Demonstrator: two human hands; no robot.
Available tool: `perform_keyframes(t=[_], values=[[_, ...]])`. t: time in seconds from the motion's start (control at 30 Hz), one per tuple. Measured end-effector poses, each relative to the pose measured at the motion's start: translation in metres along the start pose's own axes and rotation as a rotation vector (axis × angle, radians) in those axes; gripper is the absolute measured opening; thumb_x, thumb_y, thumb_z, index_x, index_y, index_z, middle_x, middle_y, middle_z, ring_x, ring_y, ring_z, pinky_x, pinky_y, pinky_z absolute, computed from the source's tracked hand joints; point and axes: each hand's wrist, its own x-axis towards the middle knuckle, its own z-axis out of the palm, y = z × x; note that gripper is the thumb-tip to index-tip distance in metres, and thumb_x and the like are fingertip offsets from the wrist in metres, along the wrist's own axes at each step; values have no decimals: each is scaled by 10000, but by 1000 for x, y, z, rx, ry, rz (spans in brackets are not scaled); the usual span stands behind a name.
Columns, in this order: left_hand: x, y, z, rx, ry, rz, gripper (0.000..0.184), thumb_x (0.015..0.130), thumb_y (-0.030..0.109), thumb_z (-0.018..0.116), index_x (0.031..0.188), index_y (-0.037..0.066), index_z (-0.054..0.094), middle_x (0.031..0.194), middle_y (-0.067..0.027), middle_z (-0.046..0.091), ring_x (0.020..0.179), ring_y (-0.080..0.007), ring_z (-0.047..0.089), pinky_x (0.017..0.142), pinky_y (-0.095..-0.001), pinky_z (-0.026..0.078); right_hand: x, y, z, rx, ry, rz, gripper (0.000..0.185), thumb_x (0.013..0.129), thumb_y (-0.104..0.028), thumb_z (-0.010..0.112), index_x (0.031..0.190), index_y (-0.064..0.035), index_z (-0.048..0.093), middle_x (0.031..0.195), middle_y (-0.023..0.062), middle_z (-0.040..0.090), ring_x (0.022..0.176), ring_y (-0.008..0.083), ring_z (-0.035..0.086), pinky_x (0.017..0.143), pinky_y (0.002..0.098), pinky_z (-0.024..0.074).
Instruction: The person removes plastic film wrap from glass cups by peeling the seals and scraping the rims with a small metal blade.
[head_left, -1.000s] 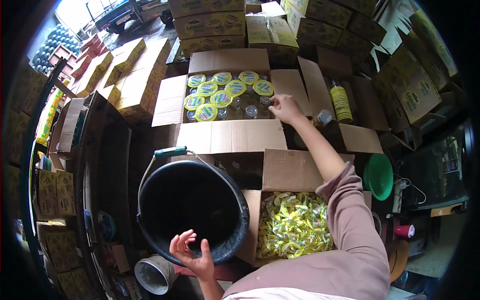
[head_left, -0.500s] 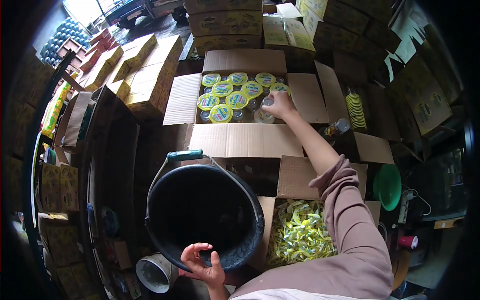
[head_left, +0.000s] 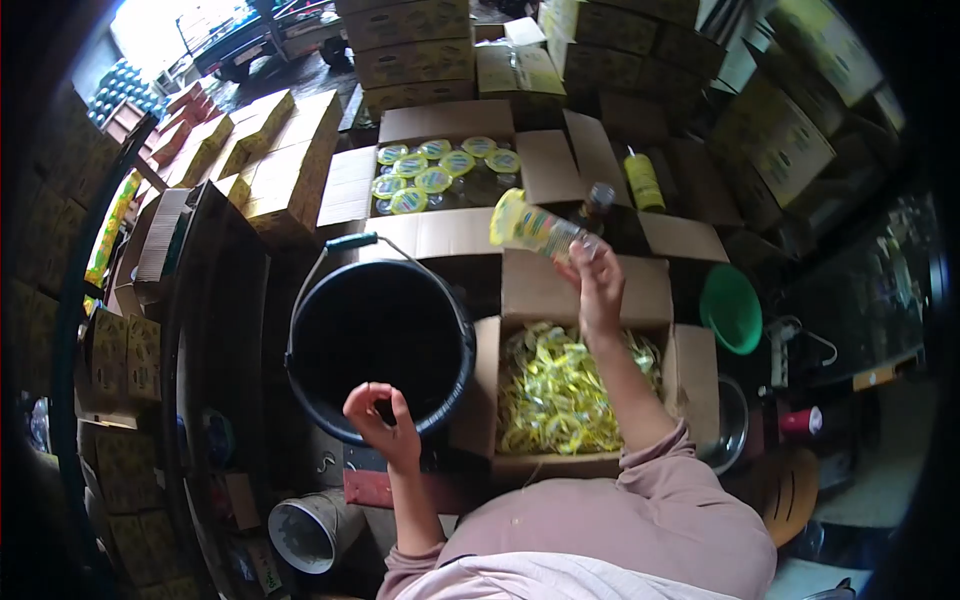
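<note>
Above the open box of yellow strips (head_left: 555, 460), my right hand (head_left: 597, 272) grips a clear plastic drink cup (head_left: 545, 228) by its narrow end. The cup is tilted on its side, its wide yellow lid end pointing left, and slightly blurred. My left hand (head_left: 385, 428) hovers at the near rim of a large black bucket (head_left: 372, 272), fingers loosely curled and thumb apart, with nothing visible in it. Farther off, an open cardboard box (head_left: 455, 232) holds several similar cups with yellow lemon-printed lids (head_left: 432, 180).
A dark-capped bottle (head_left: 600, 197) and a yellow-labelled stack or bottle (head_left: 645, 180) stand right of the cup box. A green basin (head_left: 732, 310) is at the right. A white bucket (head_left: 305, 535) lies lower left. Stacked cartons (head_left: 415, 50) rise behind.
My right hand has come back from the cup box, bringing a cup out towards me. My left hand stays by the bucket rim, its fingers more curled. The camera view has shifted.
</note>
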Motion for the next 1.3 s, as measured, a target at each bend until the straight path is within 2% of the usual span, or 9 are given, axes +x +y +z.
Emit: perform_keyframes(t=[0.13,0.23,0.4,0.57,0.7,0.87,1.0,1.23,1.3], values=[[-21,47,23,-417,-124,-351,328,836,77,469,1146,42,368,991,-78,474,842,-124,488,739,-236,427,-103,-32,-28,162,-28,162,323,806,-160,617,1064,-19,483,994,63,557,845,149,584,726,255,517],[-59,71,41,-845,-540,-827,526,836,337,488,1252,64,316,1186,-120,440,1097,-233,440,880,-385,389,-160,-52,-47,-22,-65,-54,402,765,-86,648,1111,-38,448,1084,89,510,908,177,560,768,277,503],[-85,119,58,-1206,-617,-1158,529,814,407,502,1236,112,380,1192,-93,454,1120,-232,423,907,-442,377,-228,-74,-97,-576,-397,-535,501,671,-41,719,1102,-59,464,1135,151,502,1047,254,508,882,328,429],[-117,116,52,-1148,-468,-1209,422,837,357,516,1134,65,451,1035,-41,530,969,-177,524,857,-400,427,-266,-87,-161,-895,-457,-575,430,703,-209,688,1078,-79,520,1103,107,526,1039,264,499,894,380,390],[-135,113,44,-1183,-417,-1194,396,847,358,499,1096,51,474,1029,-48,537,969,-178,525,852,-399,430,-279,-65,-252,-1092,279,-353,17,760,-56,563,769,-43,569,758,89,570,741,258,544,705,350,420],[-157,123,35,-1166,-358,-1167,392,846,353,501,1102,59,471,1036,-46,533,971,-183,519,858,-417,422,-257,-21,-364,-1347,521,-160,193,741,-206,604,769,-15,598,758,123,579,708,306,565,664,384,436],[-182,123,23,-1189,-345,-1120,408,834,355,511,1133,82,456,1074,-60,517,991,-204,501,876,-441,406,-212,-2,-382,-1522,377,512,269,673,-202,573,805,30,606,906,236,591,884,378,553,845,462,363],[-171,122,6,-1203,-360,-1006,418,871,373,449,1128,44,453,1095,-66,511,1004,-190,500,881,-421,405,-179,29,-389,-1339,529,649,571,755,-436,539,1212,-108,439,1197,173,482,1125,344,434,931,458,319],[-158,115,1,-1192,-367,-978,419,871,368,449,1134,43,451,1104,-68,509,1015,-192,496,888,-421,400,-182,41,-404,-1283,674,600,498,701,-293,547,1148,-78,497,1161,187,510,1102,369,449,915,441,340]])
